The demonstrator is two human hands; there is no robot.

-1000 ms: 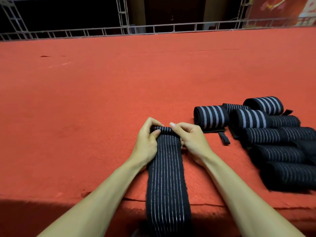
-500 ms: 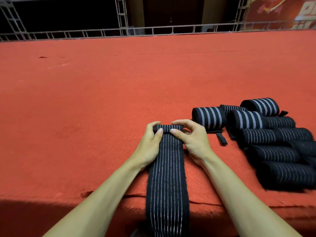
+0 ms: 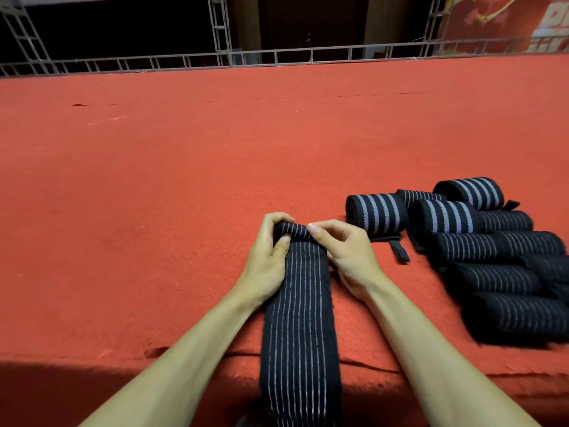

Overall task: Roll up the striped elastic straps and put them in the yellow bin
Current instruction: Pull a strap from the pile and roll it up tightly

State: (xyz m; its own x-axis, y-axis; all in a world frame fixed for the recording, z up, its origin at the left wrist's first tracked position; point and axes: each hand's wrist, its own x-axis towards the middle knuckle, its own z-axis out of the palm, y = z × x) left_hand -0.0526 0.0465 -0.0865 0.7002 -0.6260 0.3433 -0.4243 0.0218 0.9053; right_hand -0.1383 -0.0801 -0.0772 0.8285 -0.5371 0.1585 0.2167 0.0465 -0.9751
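A red felt tabletop (image 3: 154,211) filled most of the view, its near edge dropping into shadow. At its right side lay a heap of finished rolls (image 3: 498,272), black with pale stripes, packed against one another, some with a tab end poking out. No bin was in view.

The strap (image 3: 300,328) in work lay flat down the middle of the tabletop, running from the hands toward the person and hanging over the near edge, where its tail passed out of sight. It looked light, soft and limp: a knitted elastic band that would drape, stretch under pull and spring loose if let go (the fuzzy edges suggested it would cling a little to the felt). It would not be fragile or slippery.

The left hand (image 3: 266,263) and right hand (image 3: 351,257) sat at the strap's far end, one at each edge, both curled round a small coil (image 3: 291,231) begun there. The left thumb (image 3: 283,241) pressed on the near face of the coil with the fingers hooked over its far side; the right forefinger (image 3: 314,228) lay on top of it.

By my judgement the best hold was just that: both ends of the coil pinched, with even tension across the width so the layers stacked square. A finished roll would best be gripped round its middle, over the loose end.
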